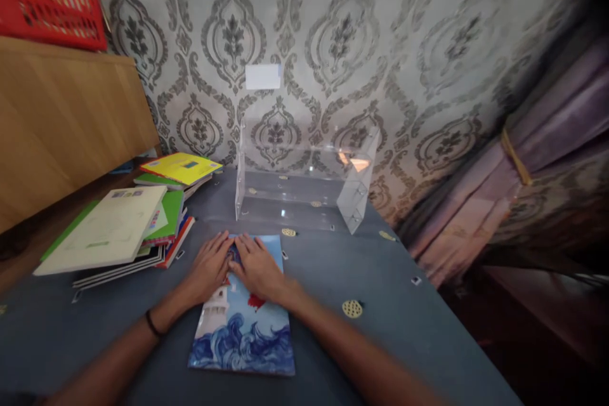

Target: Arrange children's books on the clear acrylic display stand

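Observation:
A book with a blue, wave-patterned cover lies flat on the table in front of me, its short edge towards me. My left hand rests palm down on its upper left part, fingers stretched forward. Beside it, my right hand lies flat on the upper middle of the cover, fingers extended and close to the left hand's. Both hands hide some of the cover picture, which shows a white tower and red shapes. Just beyond the book stands a clear acrylic rack with transparent shelves and side panels.
Left of the book is an uneven stack of books, with another pile topped by a yellow book behind it. A wooden cabinet carries a red basket. A tied curtain hangs past the right edge of the blue-grey table.

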`<move>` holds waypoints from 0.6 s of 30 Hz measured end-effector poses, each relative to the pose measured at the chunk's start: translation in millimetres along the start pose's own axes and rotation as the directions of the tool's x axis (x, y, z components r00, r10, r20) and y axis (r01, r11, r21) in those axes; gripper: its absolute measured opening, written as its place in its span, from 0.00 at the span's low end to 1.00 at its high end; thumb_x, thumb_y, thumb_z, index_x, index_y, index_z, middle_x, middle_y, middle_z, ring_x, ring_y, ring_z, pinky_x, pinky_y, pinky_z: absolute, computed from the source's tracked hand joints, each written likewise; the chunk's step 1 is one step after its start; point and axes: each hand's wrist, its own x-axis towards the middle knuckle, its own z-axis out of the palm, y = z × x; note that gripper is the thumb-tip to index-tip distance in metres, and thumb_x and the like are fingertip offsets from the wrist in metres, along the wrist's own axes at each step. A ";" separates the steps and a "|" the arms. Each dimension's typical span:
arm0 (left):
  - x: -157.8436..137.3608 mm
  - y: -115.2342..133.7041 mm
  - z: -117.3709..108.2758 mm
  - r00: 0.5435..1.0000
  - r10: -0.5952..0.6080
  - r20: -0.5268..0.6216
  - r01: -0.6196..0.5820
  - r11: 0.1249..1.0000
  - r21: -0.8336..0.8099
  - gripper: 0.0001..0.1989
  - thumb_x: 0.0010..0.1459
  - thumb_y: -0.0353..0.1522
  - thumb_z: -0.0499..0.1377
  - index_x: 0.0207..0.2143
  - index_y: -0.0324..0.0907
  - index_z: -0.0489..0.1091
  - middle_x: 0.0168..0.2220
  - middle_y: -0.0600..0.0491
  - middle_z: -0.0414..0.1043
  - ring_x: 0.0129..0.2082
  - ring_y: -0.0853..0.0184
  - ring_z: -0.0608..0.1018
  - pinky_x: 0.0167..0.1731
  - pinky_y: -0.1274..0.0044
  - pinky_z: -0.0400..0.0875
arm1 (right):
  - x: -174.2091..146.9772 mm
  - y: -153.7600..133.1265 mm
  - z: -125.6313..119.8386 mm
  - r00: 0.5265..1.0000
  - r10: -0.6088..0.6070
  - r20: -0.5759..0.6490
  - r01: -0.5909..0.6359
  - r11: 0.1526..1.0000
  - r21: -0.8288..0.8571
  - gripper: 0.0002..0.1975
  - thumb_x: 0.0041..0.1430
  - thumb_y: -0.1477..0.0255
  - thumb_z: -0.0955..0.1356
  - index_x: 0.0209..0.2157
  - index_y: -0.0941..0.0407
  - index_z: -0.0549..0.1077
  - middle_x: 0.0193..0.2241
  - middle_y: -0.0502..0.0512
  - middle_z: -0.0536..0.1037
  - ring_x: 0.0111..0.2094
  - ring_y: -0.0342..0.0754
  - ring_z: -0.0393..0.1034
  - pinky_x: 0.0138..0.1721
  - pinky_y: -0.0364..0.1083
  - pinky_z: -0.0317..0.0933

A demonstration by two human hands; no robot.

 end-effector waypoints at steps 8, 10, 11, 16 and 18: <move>5.5 7.3 -12.5 0.997 -0.058 0.052 0.062 0.996 -0.060 0.24 0.70 0.37 0.45 0.63 0.36 0.63 0.65 0.38 0.66 0.66 0.52 0.68 0.64 0.56 0.64 | -14.6 33.1 -0.6 0.978 0.208 -0.010 -0.209 0.978 -0.021 0.34 0.73 0.57 0.57 0.68 0.67 0.61 0.68 0.72 0.60 0.72 0.59 0.50 0.70 0.61 0.46; 5.9 3.7 -17.2 0.995 -0.085 0.061 0.093 0.985 -0.142 0.25 0.70 0.38 0.46 0.64 0.36 0.61 0.64 0.39 0.68 0.65 0.54 0.69 0.64 0.58 0.64 | -17.9 34.3 -1.5 0.975 0.224 -0.016 -0.224 0.974 -0.017 0.34 0.73 0.57 0.58 0.68 0.66 0.60 0.69 0.72 0.60 0.72 0.59 0.49 0.70 0.61 0.46; 6.1 1.1 -19.8 0.993 -0.102 0.065 0.112 0.976 -0.186 0.26 0.70 0.38 0.46 0.65 0.36 0.59 0.64 0.39 0.68 0.65 0.55 0.70 0.64 0.59 0.64 | -18.7 34.4 -1.4 0.974 0.225 -0.014 -0.225 0.974 -0.012 0.34 0.73 0.57 0.58 0.68 0.66 0.59 0.69 0.72 0.59 0.72 0.58 0.49 0.70 0.61 0.46; 7.5 -7.2 -30.3 0.985 -0.158 0.074 0.172 0.949 -0.265 0.28 0.70 0.38 0.46 0.68 0.35 0.55 0.67 0.38 0.64 0.67 0.56 0.66 0.66 0.61 0.61 | -19.6 37.7 2.9 0.980 0.199 -0.021 -0.198 0.980 0.022 0.32 0.73 0.58 0.57 0.68 0.65 0.60 0.69 0.71 0.60 0.72 0.58 0.49 0.69 0.62 0.46; 8.5 -4.7 -32.2 0.989 -0.119 0.084 0.135 0.963 -0.234 0.27 0.70 0.38 0.47 0.67 0.37 0.58 0.67 0.39 0.63 0.70 0.56 0.63 0.68 0.60 0.58 | -19.8 39.7 4.9 0.981 0.189 -0.042 -0.188 0.982 0.028 0.31 0.73 0.58 0.57 0.68 0.63 0.61 0.69 0.69 0.61 0.72 0.58 0.50 0.69 0.62 0.47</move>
